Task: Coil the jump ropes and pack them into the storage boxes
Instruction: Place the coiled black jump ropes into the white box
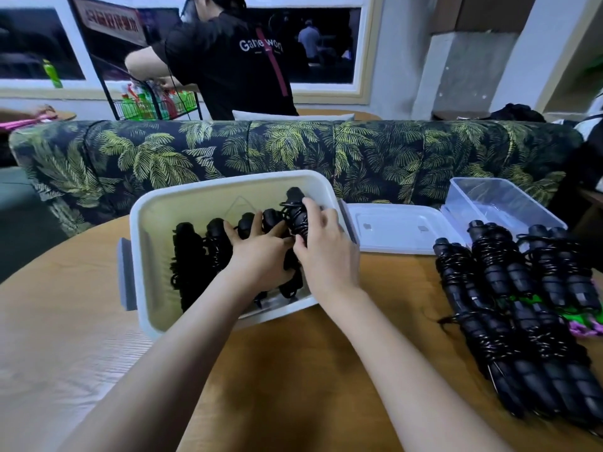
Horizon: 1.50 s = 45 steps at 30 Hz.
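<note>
Background shirt [228, 73] reads "Game wor" (blurry); right hand [326, 249] holds rope [296, 207].

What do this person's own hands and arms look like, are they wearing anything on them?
Both are bare. The left hand and right hand wear no gloves, and no ring, watch or bracelet shows. The left forearm and right forearm are uncovered to the picture's lower edge, so no sleeve is visible.
</note>
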### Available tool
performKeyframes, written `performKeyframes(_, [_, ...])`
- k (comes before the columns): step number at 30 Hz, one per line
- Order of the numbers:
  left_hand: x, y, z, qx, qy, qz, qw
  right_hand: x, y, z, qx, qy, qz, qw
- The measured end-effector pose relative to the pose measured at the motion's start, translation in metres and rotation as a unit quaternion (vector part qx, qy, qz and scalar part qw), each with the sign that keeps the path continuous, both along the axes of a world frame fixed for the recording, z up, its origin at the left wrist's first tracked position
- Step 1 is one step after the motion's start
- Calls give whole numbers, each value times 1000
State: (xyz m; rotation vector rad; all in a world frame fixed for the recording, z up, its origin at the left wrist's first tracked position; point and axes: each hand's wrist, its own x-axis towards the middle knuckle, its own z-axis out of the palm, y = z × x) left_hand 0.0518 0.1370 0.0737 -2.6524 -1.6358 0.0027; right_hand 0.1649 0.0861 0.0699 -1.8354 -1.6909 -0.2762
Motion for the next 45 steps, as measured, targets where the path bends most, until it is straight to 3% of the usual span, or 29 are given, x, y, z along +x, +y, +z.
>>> performKeyframes(7, [-13, -1, 4, -21, -18, -12, 1000, -2, 10, 2, -30, -27, -11, 999])
performKeyframes(12, [-14, 0, 0, 2, -32, -17, 999, -5, 14, 4, -54, -97, -17, 994])
performKeyframes(15, [-17, 1, 8, 53, -198, -7, 979, 3, 17, 2, -65, -116, 5, 991])
performKeyframes(17, [-22, 2, 11, 123, -287, 12, 950, 11, 18, 0, -65, -95, 76, 991])
performKeyframes(19, [-24, 4, 11, 213, -318, -2, 924, 19, 9, -1, 8, -64, 140, 988])
performKeyframes(21, [-23, 6, 10, 236, -343, -40, 908, 32, -1, -8, 111, -45, 93, 988])
performKeyframes(23, [-18, 6, 8, 161, -309, -56, 936, 47, -8, -16, 79, 47, 27, 995])
performKeyframes(24, [-15, 6, 6, 112, -278, -60, 952, 52, -13, -17, 13, 150, 33, 988])
performKeyframes(26, [-9, 5, 4, 50, -243, -65, 966, 54, -19, -19, -108, 365, 101, 919])
performKeyframes(28, [-4, 2, 4, 35, -248, -77, 965, 50, -23, -20, -115, 460, 144, 868])
performKeyframes(33, [7, -2, 3, 43, -236, -67, 969, 48, -28, -24, -85, 454, 131, 877])
performKeyframes(38, [24, -6, 0, 108, -136, -70, 982, 45, -35, -18, -79, 444, 129, 883])
performKeyframes(45, [34, -2, 6, 113, -57, -63, 990, 46, -36, -17, -42, 455, 141, 878])
